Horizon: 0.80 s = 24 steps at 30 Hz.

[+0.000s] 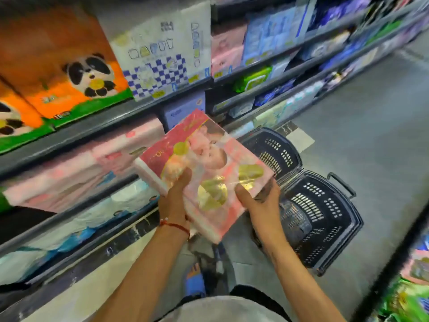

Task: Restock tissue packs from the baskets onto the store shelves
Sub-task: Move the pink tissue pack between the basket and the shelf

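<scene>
Pink tissue pack [204, 163] gripped between both hands [173, 201] [260, 205]

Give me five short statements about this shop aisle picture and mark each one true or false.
1. The left hand and right hand both hold the pink plastic-wrapped tissue pack with a baby picture. True.
2. The dark perforated plastic basket sits on a shelf. False: it stands on the grey floor, right of the pack.
3. Orange panda-print packs stand on the upper shelf. True.
4. The pink pack already lies on a shelf. False: it is held in the air in front of the shelves.
5. The red string bracelet is on the right wrist. False: it is on the left wrist.
</scene>
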Available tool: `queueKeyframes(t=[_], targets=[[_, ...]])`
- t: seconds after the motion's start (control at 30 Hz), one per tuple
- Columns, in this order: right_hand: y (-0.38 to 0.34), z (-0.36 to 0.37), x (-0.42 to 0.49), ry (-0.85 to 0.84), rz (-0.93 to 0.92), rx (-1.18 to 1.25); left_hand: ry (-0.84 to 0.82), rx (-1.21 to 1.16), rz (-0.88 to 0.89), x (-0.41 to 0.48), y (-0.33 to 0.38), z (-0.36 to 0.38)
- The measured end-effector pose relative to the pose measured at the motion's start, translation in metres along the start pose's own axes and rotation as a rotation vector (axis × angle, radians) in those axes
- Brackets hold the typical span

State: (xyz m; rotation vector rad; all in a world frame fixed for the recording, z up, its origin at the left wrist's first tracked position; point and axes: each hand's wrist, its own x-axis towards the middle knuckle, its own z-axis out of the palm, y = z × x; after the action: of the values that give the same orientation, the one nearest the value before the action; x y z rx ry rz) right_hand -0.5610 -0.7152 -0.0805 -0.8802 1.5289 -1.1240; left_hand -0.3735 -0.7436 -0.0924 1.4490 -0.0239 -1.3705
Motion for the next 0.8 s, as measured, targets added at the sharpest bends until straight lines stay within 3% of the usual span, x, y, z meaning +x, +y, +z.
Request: queueKeyframes(t=[0.13,0.27,0.47,0.6,0.63,0.8], targets=[[-0.011,0.003,-0.028,-0.177,0.104,0.202,-0.038,-0.059,0.003,-0.022,-0.007,-0.012],[-0.013,-0.013,-0.045,-0.186,0.091,0.268,-0.123,-0.026,0.042,-0.076,-0.011,-0.022],[-0.031,-0.037,-0.051,-0.235,-0.042,0.3,-0.083,0.356,-0.06,-0.132,-0.034,-0.067],[-0.051,-0.044,-0.054,-0.316,-0.161,0.062,0.346,0.63,0.476,-0.157,-0.026,-0.112],[-0.056,-0.043,-0.055,-0.354,-0.184,0.009,0.333,0.672,0.558,-0.164,-0.017,-0.12],[-0.087,-0.03,-0.079,-0.609,-0.196,-0.109,-0.04,1.034,0.732,-0.189,0.039,-0.128]])
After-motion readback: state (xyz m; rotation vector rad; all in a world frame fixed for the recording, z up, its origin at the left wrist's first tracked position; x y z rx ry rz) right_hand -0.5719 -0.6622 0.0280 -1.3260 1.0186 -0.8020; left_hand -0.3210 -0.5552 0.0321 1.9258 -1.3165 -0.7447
